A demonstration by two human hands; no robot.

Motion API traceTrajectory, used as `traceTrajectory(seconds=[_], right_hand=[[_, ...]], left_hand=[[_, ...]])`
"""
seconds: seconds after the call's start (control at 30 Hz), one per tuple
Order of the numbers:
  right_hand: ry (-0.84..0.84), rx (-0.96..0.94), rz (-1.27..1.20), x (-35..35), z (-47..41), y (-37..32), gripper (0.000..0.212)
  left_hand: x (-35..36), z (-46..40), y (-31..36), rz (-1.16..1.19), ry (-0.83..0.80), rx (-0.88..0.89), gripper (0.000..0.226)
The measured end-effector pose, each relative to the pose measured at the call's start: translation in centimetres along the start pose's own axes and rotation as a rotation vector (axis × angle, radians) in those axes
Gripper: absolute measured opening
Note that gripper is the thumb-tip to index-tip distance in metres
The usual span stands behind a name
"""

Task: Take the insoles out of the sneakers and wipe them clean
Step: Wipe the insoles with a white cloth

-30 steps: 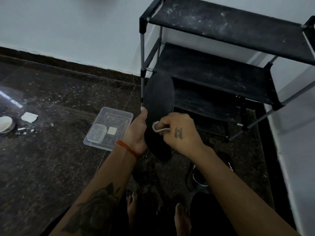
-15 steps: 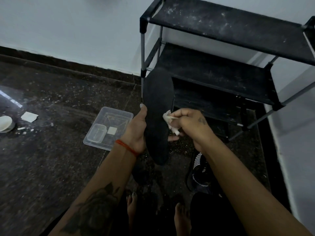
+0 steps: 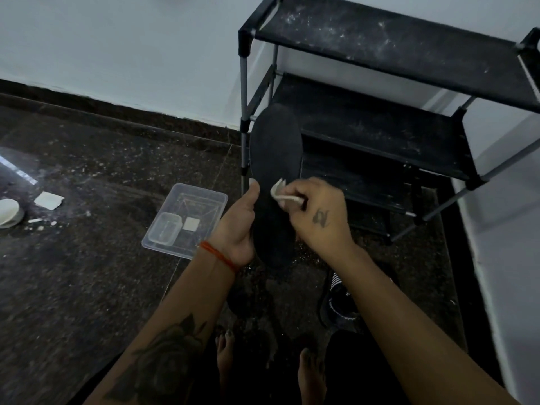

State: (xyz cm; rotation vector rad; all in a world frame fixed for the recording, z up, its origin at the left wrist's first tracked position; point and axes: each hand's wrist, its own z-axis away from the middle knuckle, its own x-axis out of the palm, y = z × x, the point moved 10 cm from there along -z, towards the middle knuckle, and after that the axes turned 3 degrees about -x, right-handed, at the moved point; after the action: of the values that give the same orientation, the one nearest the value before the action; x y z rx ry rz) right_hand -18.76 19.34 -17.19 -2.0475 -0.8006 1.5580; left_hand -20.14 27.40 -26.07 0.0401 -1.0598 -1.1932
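A black insole (image 3: 275,159) stands upright in front of me, toe end up. My left hand (image 3: 238,226) grips its lower half from the left, thumb along the edge. My right hand (image 3: 317,211) pinches a small white wipe (image 3: 282,194) and presses it against the insole's middle. A black sneaker (image 3: 336,302) with white stripes lies on the floor below my right forearm, partly hidden by the arm.
A dusty black shoe rack (image 3: 380,112) stands against the wall just behind the insole. A clear plastic tray (image 3: 201,200) holding a small container and a white pad lies on the dark floor at left. A white dish (image 3: 8,213) and paper scraps lie far left. My bare feet show below.
My right hand with the wipe came off the insole to the right, then returned and presses the wipe on the insole's middle, higher than a second ago. The left hand kept its grip.
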Motion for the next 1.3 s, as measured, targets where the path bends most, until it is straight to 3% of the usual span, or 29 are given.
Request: traceTrajectory(seconds=[0.23,0.33,0.4,0.5,0.57,0.67,0.87,0.97,1.03,1.17,1.3], right_hand=[[-0.404,-0.11,-0.212,3.5,1.4,-2.9,0.017],[-0.597,-0.16,-0.114,3.7,2.1,-2.7,0.021],[-0.538,-0.171,-0.035,2.7,1.7,-2.2,0.02],[-0.24,-0.039,-0.094,-0.1,0.6,-0.8,0.018],[-0.133,0.002,-0.081,-0.5,0.5,-0.4,0.017],[-0.182,-0.073,0.033,1.3,1.0,-1.3,0.016],[-0.445,-0.087,-0.271,3.7,2.1,-3.7,0.017],[-0.58,-0.103,-0.161,3.5,2.4,-3.2,0.019],[-0.538,-0.073,-0.108,2.4,2.1,-2.6,0.018],[-0.166,0.308,-0.467,-0.8,1.0,0.8,0.012],[-0.291,0.554,-0.577,2.1,2.2,2.8,0.013]], left_hand=[[-1.7,0.0,1.1,-0.011,0.093,0.064,0.06],[-1.7,-0.1,1.1,-0.013,0.075,0.058,0.064],[-1.5,0.0,1.1,-0.031,0.071,0.042,0.064],[-0.9,0.0,1.0,-0.028,0.043,0.035,0.063],[-0.6,0.1,0.9,-0.001,0.036,0.037,0.063],[-0.8,0.0,0.8,-0.013,0.048,0.04,0.062],[-1.4,0.2,1.4,-0.004,0.091,0.064,0.062],[-1.0,0.4,1.3,0.01,0.066,0.059,0.063],[-0.7,0.5,1.3,0.023,0.038,0.045,0.065],[-0.1,0.4,0.9,0.102,-0.01,-0.001,0.062],[0.0,0.3,0.8,0.077,0.009,0.022,0.059]])
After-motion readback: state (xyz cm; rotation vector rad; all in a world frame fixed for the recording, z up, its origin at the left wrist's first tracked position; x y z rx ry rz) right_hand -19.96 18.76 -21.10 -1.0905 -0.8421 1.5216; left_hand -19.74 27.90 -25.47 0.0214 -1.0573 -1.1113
